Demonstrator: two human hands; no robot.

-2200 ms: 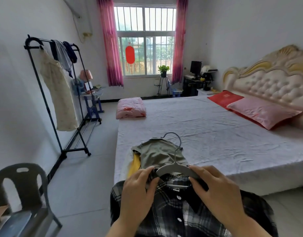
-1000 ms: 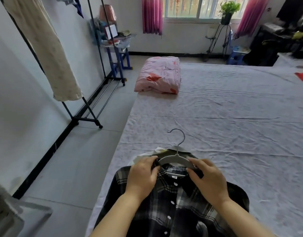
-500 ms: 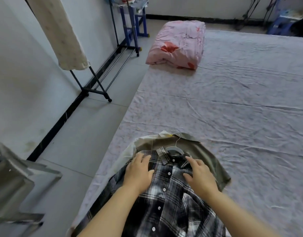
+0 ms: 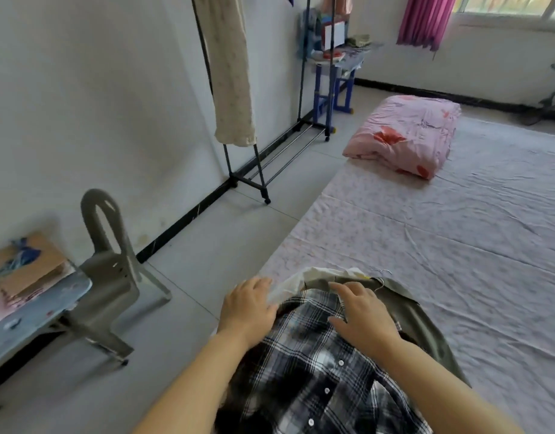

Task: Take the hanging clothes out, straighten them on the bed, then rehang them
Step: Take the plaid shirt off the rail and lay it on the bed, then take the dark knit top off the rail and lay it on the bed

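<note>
fingers (image 4: 257, 285) flat, gripping nothing, we are pressing left hand (image 4: 248, 308) and right hand (image 4: 364, 319) on the plaid shirt (image 4: 313, 380) at the bed (image 4: 442, 245) edge, its length running toward us.

1. A black-and-white plaid button-front shirt (image 4: 317, 380) lies face up on the near edge of the pale-sheeted bed (image 4: 457, 239).
2. An olive-green garment (image 4: 420, 321) lies spread beneath it.
3. A white cloth garment (image 4: 296, 281) shows at the pile's far-left edge.
4. A long cream garment (image 4: 229, 73) hangs from the black metal clothes rack (image 4: 258, 166).
</note>
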